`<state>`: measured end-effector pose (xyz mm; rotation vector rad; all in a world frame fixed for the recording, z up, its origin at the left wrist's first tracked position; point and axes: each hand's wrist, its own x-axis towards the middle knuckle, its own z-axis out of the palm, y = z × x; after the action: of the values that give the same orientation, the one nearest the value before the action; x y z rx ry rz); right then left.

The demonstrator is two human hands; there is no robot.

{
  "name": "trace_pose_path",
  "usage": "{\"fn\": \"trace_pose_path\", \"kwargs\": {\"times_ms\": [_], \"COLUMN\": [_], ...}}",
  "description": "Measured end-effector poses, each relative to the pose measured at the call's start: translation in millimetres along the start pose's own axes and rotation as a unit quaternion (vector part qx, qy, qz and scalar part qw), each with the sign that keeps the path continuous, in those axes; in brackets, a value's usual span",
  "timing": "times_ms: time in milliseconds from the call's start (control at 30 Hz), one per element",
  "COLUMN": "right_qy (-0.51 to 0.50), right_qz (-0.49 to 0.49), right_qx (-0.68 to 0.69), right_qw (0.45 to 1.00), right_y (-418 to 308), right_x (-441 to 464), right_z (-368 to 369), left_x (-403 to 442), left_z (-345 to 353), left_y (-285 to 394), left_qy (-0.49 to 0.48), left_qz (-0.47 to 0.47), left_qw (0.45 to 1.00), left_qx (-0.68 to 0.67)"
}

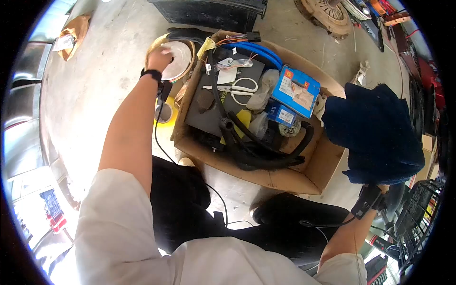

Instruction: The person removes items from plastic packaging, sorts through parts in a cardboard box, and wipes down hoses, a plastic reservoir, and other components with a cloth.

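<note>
My left hand (160,59) is at the round container with a pale, whitish disc-like top (179,61), left of the cardboard box; its fingers are curled at the disc, and what they grip is hidden. Below it lies a yellow tape roll (169,112). A dark blue cloth (375,133) hangs over my right hand on the right side and covers its fingers. The cardboard box (251,176) between my hands holds white scissors (237,88), a blue box (295,90), a smaller blue package (280,114) and black hoses (266,161).
A black bin (211,12) stands beyond the cardboard box. A round metal part (325,16) lies at the top right, near assorted tools. Crumpled brown paper (74,37) is on the floor at the upper left. A black wire basket (420,223) is at the lower right.
</note>
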<state>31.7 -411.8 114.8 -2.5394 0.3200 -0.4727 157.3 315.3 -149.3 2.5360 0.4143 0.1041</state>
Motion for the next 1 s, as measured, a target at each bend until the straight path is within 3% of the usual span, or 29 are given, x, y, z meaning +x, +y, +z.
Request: {"fn": "trace_pose_path", "kwargs": {"times_ms": [67, 133, 300, 400, 500, 533, 600, 667, 733, 767, 800, 900, 1000], "right_qy": [0.003, 0.006, 0.006, 0.006, -0.001, -0.002, -0.010, -0.019, -0.033, -0.039, -0.045, -0.069, -0.085], "right_qz": [0.000, -0.001, 0.010, 0.009, 0.002, -0.004, -0.022, -0.052, -0.089, -0.110, -0.134, -0.220, -0.309], "right_qx": [-0.006, -0.011, -0.015, -0.005, 0.009, 0.016, 0.033, 0.055, 0.081, 0.099, 0.120, 0.194, 0.277], "right_qw": [1.000, 1.000, 1.000, 1.000, 1.000, 1.000, 0.999, 0.997, 0.992, 0.988, 0.983, 0.954, 0.906], "right_y": [-1.7, -5.9, -10.6, -14.0, -20.6, -24.5, -35.0, -51.6, -70.1, -83.1, -96.7, -145.7, -195.9], "right_x": [-2.3, -6.0, -18.8, -20.8, -19.8, -19.0, -15.1, -12.3, -9.4, -8.1, -7.9, -10.2, -19.5], "right_z": [-4.3, -7.7, -15.4, -10.0, -1.0, 2.7, 14.4, 28.3, 43.0, 50.9, 58.4, 80.7, 99.1], "left_x": [9.3, 15.2, 37.5, 54.7, 78.5, 67.1, 68.4, 58.3, 16.9, -9.3, -34.4, -132.8, -186.1], "left_z": [6.8, 6.0, 28.7, 19.0, -37.5, -61.8, -102.0, -132.2, -155.2, -165.5, -174.4, -192.0, -177.9], "left_y": [65.1, 108.0, 98.3, 66.8, 83.3, 108.6, 137.3, 179.3, 234.2, 263.6, 285.4, 360.5, 390.7], "left_qy": [-0.013, -0.087, -0.169, 0.047, 0.080, 0.135, 0.108, 0.047, -0.106, -0.183, -0.227, -0.240, -0.369], "left_qz": [0.156, 0.221, 0.164, 0.255, 0.174, 0.198, 0.176, 0.121, 0.108, 0.154, 0.100, -0.003, -0.100], "left_qw": [0.970, 0.918, 0.882, 0.905, 0.975, 0.967, 0.973, 0.989, 0.946, 0.921, 0.913, 0.850, 0.756], "left_qx": [0.187, 0.317, 0.408, 0.337, 0.118, 0.092, 0.101, -0.076, -0.286, -0.308, -0.324, -0.469, -0.531]}}
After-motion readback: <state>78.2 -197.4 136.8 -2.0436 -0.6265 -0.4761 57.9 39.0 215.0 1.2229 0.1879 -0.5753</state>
